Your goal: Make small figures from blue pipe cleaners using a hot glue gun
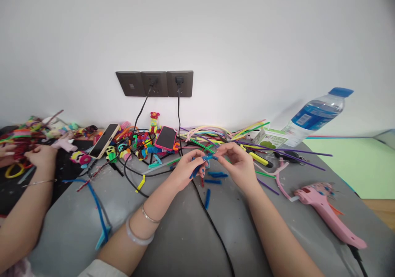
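Over the middle of the grey table, my left hand and my right hand meet at a small piece of blue pipe cleaner. Fingertips of both hands pinch it from either side. More blue pipe cleaner shows within the curled fingers of my left hand, partly hidden. Just below lie several short cut blue pipe cleaner pieces, one of them apart and nearer to me. A long blue pipe cleaner lies at the left, by a light blue clip-like piece.
A pink glue gun rests at the right. Behind are a tilted water bottle, a yellow cutter, long pipe cleaners and two phones. A black cable crosses the table. Another person's hand works at far left.
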`<state>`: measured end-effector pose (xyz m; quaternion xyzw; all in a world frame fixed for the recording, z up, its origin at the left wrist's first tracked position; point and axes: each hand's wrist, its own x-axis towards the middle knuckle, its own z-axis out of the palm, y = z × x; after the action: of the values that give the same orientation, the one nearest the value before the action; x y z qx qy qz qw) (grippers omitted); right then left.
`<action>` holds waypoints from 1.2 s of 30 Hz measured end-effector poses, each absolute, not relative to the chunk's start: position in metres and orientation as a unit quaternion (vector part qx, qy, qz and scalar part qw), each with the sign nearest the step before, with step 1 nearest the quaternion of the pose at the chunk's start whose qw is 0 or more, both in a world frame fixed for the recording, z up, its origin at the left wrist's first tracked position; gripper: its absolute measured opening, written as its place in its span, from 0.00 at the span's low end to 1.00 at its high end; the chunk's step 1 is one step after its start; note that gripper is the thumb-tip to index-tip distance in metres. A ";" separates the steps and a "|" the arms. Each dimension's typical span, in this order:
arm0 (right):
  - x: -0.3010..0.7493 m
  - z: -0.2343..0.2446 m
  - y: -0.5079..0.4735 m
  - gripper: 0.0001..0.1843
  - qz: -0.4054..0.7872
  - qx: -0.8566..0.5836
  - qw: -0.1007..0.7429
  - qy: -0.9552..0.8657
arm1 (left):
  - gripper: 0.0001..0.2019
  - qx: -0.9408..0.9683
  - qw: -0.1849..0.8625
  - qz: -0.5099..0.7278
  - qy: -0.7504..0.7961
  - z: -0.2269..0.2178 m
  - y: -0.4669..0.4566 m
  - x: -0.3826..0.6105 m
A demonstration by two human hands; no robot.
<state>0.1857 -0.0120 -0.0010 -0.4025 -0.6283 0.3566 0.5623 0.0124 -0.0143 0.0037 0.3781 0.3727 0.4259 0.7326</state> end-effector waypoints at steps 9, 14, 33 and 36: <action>0.189 0.001 -0.008 0.18 0.494 -0.375 0.516 -0.591 | 0.16 0.435 0.756 0.332 0.359 0.003 -0.016 0.006; 0.185 0.001 -0.009 0.20 0.566 -0.340 0.488 -0.572 | 0.16 0.414 0.811 0.275 0.311 0.001 -0.018 0.004; 0.187 -0.005 -0.009 0.16 0.570 -0.345 0.509 -0.545 | 0.22 0.383 0.805 0.309 0.331 0.005 -0.019 0.007; 0.189 -0.008 -0.009 0.18 0.594 -0.347 0.489 -0.536 | 0.22 0.384 0.800 0.322 0.331 0.007 -0.018 0.007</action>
<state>0.1893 -0.0094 -0.0079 -0.3473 -0.5364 0.5935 0.4893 0.0070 -0.0178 0.0065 0.3839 0.3308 0.3224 0.7995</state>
